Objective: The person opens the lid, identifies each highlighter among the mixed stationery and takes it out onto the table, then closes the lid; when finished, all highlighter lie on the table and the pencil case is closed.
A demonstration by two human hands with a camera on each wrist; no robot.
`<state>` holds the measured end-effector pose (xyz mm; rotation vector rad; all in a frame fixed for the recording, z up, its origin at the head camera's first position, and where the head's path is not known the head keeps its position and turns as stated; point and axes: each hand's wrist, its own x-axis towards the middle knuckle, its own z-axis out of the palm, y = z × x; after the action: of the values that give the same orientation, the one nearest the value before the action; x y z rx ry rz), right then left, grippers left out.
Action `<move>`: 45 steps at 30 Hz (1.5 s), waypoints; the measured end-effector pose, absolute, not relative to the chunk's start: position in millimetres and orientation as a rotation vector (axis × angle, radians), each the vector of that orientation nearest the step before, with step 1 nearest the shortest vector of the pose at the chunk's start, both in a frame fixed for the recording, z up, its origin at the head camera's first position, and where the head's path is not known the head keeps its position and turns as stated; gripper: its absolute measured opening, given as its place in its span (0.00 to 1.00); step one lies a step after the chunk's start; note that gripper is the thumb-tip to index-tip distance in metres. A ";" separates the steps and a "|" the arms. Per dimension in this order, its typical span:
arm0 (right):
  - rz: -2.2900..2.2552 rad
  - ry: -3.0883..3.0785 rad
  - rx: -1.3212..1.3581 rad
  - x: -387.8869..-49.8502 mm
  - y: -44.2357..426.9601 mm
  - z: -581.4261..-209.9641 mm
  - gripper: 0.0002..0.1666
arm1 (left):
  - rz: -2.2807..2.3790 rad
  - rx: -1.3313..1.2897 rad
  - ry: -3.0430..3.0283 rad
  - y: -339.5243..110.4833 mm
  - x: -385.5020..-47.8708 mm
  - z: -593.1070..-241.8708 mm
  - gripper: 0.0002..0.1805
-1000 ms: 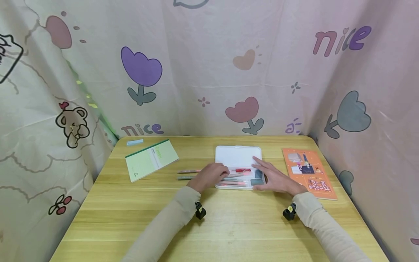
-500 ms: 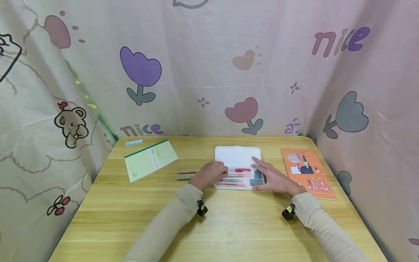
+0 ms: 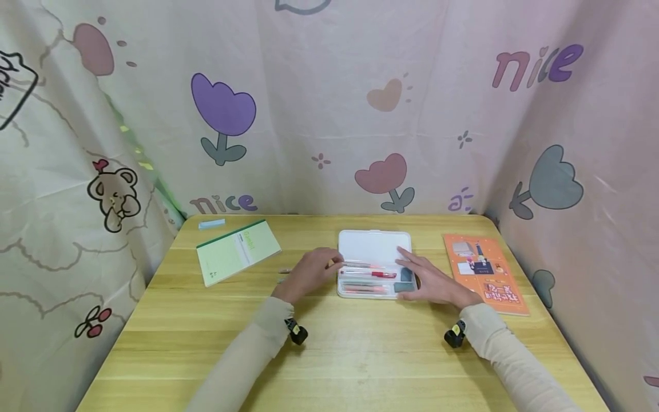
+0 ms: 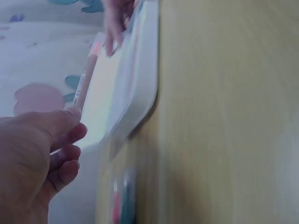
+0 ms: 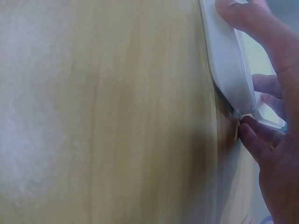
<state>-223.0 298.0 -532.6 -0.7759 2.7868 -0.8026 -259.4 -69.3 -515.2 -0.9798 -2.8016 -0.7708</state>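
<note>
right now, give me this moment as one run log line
left hand: pinches pink-tipped pen over open pencil case | right hand: holds pencil case's right end | red-capped pen: in pencil case

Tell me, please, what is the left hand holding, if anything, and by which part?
The left hand pinches a pen, at or near the end opposite its pink tip.

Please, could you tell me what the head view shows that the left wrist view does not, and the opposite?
Only the head view: the green notebook, the orange booklet and the small blue strip.

Only the left wrist view: dark marks along the pen that the left hand pinches.

Both: that hand and pen, the right hand, the white case, the table and the patterned curtain.
</note>
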 end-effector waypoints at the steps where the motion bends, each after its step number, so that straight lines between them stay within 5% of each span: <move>1: -0.807 2.784 -0.776 -222.6 298.0 -532.6 0.61 | -0.799 -0.955 -2.795 -76.3 -258.9 -514.4 0.06; 21: -0.813 2.790 -0.758 -222.6 301.7 -534.3 0.61 | -0.835 -0.869 -2.807 -195.7 -214.0 -521.9 0.05; 45: -0.818 2.770 -0.738 -222.0 298.3 -532.3 0.61 | -0.762 -0.785 -2.864 -217.6 -202.8 -545.6 0.05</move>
<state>-222.0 298.3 -532.3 -0.7376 2.7696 -0.8175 -202.8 -217.6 -545.6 -0.7852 -2.8644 -0.7624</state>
